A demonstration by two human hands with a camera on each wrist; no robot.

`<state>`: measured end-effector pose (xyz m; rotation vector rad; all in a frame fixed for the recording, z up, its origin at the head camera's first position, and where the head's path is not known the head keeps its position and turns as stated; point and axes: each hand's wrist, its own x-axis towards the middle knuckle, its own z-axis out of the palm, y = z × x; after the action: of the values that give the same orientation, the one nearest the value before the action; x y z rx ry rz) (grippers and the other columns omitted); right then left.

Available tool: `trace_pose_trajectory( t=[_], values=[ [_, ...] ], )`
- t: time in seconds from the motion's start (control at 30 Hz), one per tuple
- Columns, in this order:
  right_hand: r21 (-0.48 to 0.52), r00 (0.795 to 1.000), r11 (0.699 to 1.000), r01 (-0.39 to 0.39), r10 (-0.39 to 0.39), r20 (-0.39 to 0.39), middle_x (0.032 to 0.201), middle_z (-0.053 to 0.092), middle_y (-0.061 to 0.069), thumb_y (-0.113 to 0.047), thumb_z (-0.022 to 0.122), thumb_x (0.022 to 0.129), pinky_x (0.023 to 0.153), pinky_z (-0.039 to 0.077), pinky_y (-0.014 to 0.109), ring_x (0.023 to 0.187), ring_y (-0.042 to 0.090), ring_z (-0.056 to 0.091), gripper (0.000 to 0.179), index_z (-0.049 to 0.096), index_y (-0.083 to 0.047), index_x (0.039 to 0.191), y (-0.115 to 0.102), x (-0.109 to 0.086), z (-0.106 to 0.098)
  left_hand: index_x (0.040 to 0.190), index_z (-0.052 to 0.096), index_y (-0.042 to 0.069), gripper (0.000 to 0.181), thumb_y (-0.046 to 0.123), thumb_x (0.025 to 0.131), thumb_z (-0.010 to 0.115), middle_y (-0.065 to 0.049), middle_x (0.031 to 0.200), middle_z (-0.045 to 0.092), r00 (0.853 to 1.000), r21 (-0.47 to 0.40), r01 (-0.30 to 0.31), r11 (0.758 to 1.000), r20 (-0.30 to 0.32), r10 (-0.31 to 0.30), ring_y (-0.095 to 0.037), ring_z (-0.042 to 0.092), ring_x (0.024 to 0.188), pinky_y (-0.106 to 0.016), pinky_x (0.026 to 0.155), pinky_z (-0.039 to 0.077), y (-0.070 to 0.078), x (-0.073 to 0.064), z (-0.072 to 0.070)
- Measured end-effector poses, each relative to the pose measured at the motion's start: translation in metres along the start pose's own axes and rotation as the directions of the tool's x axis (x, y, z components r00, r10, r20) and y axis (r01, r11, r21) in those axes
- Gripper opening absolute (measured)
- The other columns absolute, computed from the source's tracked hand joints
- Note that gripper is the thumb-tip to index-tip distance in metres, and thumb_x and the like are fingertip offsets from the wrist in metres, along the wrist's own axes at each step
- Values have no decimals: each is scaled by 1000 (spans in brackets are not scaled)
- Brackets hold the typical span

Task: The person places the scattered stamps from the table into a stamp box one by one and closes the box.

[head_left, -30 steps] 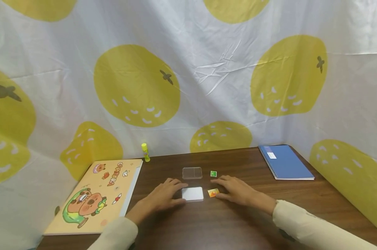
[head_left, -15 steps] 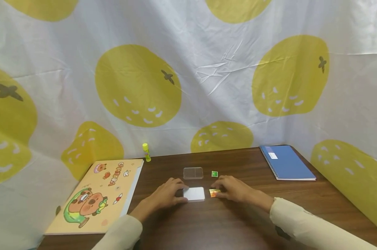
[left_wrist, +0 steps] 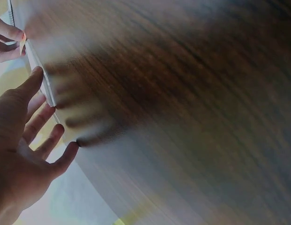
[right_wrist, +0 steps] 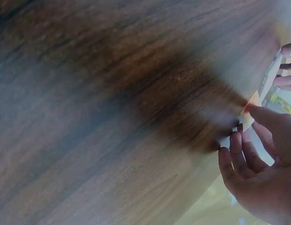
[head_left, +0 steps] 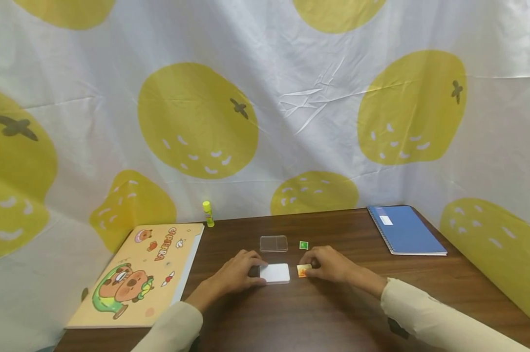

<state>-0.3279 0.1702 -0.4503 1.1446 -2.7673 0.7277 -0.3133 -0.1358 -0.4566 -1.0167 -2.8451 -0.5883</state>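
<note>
A flat white block in a clear case (head_left: 275, 274), like a small lidless box, lies on the table. My left hand (head_left: 236, 271) holds its left end, thumb at the near corner and forefinger at the far one. My right hand (head_left: 330, 264) pinches a small orange and yellow picture piece (head_left: 304, 271), stamp-like, by its right edge. In the right wrist view the picture piece (right_wrist: 250, 110) stands tilted up between thumb and fingers. Behind lie a clear plastic lid (head_left: 273, 243) and a small green stamp-like piece (head_left: 304, 245) with a pale border.
A capybara picture book (head_left: 137, 274) covers the left of the wooden table (head_left: 282, 322). A yellow glue stick (head_left: 208, 214) stands at the back edge. A blue spiral notebook (head_left: 407, 230) lies at the back right. A lemon-print curtain (head_left: 291, 107) hangs behind.
My right hand's fingers have closed in on the orange picture piece, which is now pinched and lifted at an edge. The left hand stays at the case. The whole view shifts slightly.
</note>
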Motion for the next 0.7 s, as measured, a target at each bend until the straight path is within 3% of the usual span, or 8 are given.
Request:
trace_pose_trajectory(
  t=[0.2,0.7],
  values=[
    [26,999,999,-26,27,-18,80,66,-5,0,75,88,61,47,22,69,4,51,16,78,-7,102,-2,2,2,123,76,12,41,31,88,85,-1,120,69,1000,-7,21,1000,2,-21,-24,59,113,-48,98,52,-1,1,-1],
    [190,1000,982,-19,16,15,92,78,6,-4,75,93,70,58,22,79,12,72,11,79,-4,104,-7,14,-7,121,78,14,42,35,85,87,-1,117,71,999,-15,31,999,10,-31,-25,63,113,-47,101,51,-4,4,-3]
  ],
)
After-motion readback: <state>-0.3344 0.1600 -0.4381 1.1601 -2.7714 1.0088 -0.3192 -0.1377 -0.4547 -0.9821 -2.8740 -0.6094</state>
